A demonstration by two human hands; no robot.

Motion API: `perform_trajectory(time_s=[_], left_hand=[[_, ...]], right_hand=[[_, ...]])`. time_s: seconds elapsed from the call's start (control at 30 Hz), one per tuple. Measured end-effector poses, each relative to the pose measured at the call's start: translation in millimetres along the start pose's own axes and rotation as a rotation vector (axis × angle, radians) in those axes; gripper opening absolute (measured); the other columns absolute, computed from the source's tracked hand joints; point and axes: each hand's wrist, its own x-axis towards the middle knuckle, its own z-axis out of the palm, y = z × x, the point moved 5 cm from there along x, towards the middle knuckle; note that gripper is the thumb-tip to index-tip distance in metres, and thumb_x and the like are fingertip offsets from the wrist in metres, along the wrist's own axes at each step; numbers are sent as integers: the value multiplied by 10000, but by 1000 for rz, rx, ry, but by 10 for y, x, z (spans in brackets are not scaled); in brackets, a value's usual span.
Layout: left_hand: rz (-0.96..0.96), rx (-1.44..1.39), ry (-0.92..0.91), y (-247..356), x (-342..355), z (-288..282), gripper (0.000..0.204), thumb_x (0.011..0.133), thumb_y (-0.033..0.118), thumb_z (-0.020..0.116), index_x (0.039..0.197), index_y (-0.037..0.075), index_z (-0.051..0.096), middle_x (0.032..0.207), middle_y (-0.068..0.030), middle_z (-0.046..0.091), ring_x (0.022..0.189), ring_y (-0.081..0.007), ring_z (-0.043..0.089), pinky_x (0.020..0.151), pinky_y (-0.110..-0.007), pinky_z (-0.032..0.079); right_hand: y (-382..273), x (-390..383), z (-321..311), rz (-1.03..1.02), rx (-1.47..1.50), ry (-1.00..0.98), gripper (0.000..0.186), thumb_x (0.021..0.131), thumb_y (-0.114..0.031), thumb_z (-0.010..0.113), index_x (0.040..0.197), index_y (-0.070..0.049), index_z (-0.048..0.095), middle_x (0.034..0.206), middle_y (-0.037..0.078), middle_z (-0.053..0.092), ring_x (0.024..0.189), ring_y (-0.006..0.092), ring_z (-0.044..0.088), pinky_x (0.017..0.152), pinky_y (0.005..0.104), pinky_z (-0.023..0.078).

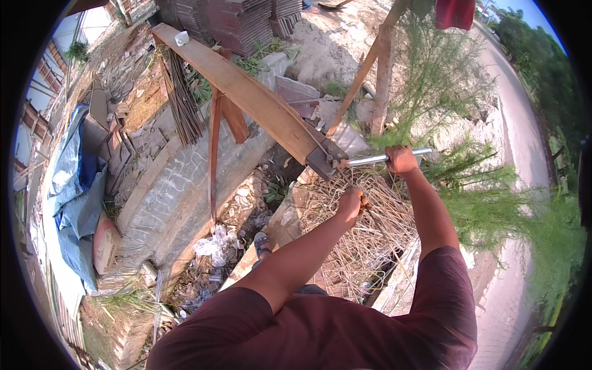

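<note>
The bar (pixel 370 160) runs from the beam (pixel 259 111) to the right hand (pixel 401 159), whose fingers wrap it near its outer end, and lies just ahead of the left hand (pixel 350 204), curled closed around what looks like a thin rod (pixel 386 235) over the pile (pixel 330 243).

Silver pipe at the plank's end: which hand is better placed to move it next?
Right, probably: the right hand grips the silver pipe toward its free end. The left hand is curled nearer the body, off the pipe, by the thin rods.
</note>
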Motion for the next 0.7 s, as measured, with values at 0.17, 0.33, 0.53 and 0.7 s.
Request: perform_trajectory(time_s=[0.17, 0.33, 0.53, 0.7], left_hand=[[-60, 26, 81, -63, -204, 206, 264, 958, 274, 354, 927, 24, 432, 655, -86, 470, 500, -181, 471, 462, -363, 456], [-65, 131, -9, -225, 117, -301, 286, 991, 347, 326, 973, 81, 428, 704, -58, 467, 529, -171, 465, 455, -353, 377], [-85, 336, 80, -128, -201, -454, 367, 985, 397, 359, 1095, 59, 450, 781, -71, 492, 597, -192, 523, 466, -370, 400], [85, 714, -55, -881, -646, -946, 358, 962, 396, 440, 1116, 73, 465, 670, -41, 527, 630, -150, 557, 543, -329, 476]], right_hand=[[517, -286, 364, 288, -71, 12, 227, 691, -239, 666, 873, -109, 628, 948, 108, 636, 1021, 309, 545, 904, 444, 403], [152, -551, 397, 378, 47, 223, 254, 689, -265, 689, 878, -107, 629, 943, 115, 632, 1008, 299, 537, 935, 440, 373], [-128, -1207, 546, 651, 15, 286, 186, 749, -208, 576, 900, -105, 613, 921, 114, 621, 968, 306, 543, 922, 470, 380], [-420, -1280, 466, 635, -141, 349, 156, 837, -183, 484, 872, -89, 604, 934, 97, 623, 962, 290, 545, 868, 464, 394]])
